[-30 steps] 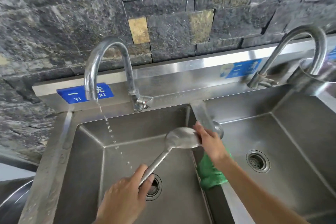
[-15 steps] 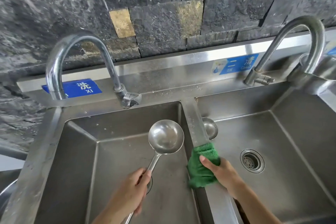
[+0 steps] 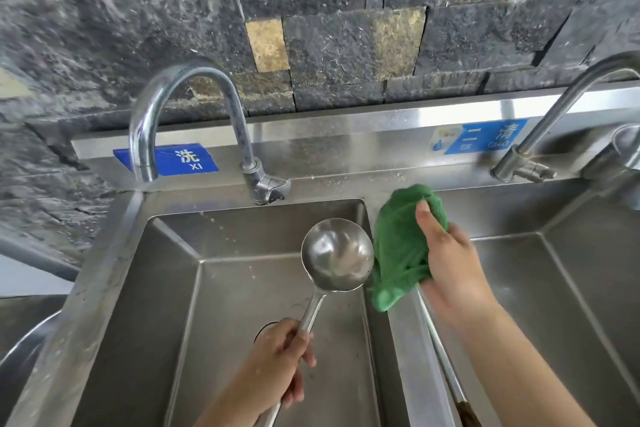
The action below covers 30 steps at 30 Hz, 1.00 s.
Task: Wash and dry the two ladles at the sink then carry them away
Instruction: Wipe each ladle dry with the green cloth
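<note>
Ladle one, round-bowled stainless steel ladle, is over the left basin of the steel double sink, bowl up and facing the camera, wet sheen inside. Left hand has its fingers clenched round the thin handle low down. Right hand has its fingers grasping a crumpled green cloth, which touches the bowl's right rim. Second ladle: only a long steel handle with dark end shows, lying along the divider's right edge beneath the right arm; bowl hidden. Left curved tap shows no flow. Judgement: ladle rigid, light, slippery when wet; hold the handle firmly, let the soft cloth cup the bowl for drying
</note>
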{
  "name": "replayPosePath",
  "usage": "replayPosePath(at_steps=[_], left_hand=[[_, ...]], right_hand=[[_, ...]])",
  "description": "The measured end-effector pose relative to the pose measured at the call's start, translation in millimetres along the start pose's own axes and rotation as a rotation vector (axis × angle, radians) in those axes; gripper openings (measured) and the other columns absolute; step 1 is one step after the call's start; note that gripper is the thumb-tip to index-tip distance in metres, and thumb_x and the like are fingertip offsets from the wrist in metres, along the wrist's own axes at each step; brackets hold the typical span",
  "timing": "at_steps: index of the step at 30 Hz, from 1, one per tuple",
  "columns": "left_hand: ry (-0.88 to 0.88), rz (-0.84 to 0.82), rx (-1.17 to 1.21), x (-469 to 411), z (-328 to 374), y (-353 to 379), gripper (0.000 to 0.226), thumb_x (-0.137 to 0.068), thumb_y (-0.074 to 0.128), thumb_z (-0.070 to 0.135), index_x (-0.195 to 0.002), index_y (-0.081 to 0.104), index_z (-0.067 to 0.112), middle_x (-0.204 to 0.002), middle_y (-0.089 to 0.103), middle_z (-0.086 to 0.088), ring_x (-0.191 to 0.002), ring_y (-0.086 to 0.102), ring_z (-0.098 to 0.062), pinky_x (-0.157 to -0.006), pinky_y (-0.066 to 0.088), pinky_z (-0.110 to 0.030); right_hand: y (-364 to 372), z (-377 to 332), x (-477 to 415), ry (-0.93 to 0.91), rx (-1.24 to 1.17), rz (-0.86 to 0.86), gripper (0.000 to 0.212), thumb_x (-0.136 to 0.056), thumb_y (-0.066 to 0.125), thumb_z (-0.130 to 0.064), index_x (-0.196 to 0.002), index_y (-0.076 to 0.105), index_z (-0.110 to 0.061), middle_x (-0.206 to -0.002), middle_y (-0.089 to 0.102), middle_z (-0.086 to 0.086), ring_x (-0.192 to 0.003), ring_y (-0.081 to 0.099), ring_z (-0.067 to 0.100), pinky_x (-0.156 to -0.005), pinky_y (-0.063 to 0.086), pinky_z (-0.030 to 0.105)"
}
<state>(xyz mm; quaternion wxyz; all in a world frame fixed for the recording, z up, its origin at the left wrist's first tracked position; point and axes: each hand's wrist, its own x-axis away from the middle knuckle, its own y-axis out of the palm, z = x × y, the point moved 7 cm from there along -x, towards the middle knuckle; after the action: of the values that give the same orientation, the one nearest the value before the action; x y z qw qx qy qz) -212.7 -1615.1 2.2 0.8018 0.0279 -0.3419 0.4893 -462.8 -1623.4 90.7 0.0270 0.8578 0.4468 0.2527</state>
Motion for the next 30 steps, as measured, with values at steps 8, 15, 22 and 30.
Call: replayPosePath(at_steps=[8, 15, 22, 30], left_hand=[[0.031, 0.104, 0.073, 5, -2, -15, 0.02, -0.104, 0.047, 0.022, -0.096, 0.06, 0.009, -0.065, 0.057, 0.0, -0.031, 0.04, -0.017, -0.033, 0.024, -0.019], [0.208, 0.279, -0.126, 6, 7, -25, 0.021, -0.101, 0.049, 0.025, -0.084, 0.057, 0.017, -0.061, 0.058, -0.012, -0.047, 0.045, -0.014, -0.052, 0.04, -0.037], [0.26, 0.321, -0.163, 15, 11, -33, 0.027, -0.101, 0.047, 0.027, -0.078, 0.052, 0.014, -0.055, 0.052, -0.002, -0.045, 0.043, -0.014, -0.05, 0.038, -0.039], [0.252, 0.265, -0.141, 35, 33, -43, 0.028, -0.102, 0.046, 0.026, -0.078, 0.049, 0.011, -0.051, 0.047, 0.003, -0.039, 0.04, -0.015, -0.043, 0.036, -0.037]], right_hand=[[92, -7, -6, -0.559, 0.65, -0.291, 0.044, -0.104, 0.048, -0.051, -0.091, 0.062, -0.011, -0.067, 0.059, -0.007, -0.066, 0.058, 0.01, -0.066, 0.048, 0.034], [120, 119, -32, -0.651, 1.571, -0.465, 0.081, -0.099, 0.004, -0.067, -0.166, 0.003, -0.021, -0.17, -0.02, 0.006, -0.156, -0.022, 0.022, -0.129, -0.007, 0.04], [134, 119, -8, -0.369, 1.402, -0.549, 0.066, -0.109, 0.027, -0.049, -0.164, 0.021, -0.014, -0.172, 0.019, 0.009, -0.16, 0.012, 0.023, -0.131, 0.009, 0.038], [156, 93, 4, -0.486, 1.45, -0.686, 0.069, -0.11, 0.023, -0.049, -0.165, -0.009, -0.022, -0.172, -0.017, -0.001, -0.157, -0.019, 0.014, -0.13, -0.008, 0.04]])
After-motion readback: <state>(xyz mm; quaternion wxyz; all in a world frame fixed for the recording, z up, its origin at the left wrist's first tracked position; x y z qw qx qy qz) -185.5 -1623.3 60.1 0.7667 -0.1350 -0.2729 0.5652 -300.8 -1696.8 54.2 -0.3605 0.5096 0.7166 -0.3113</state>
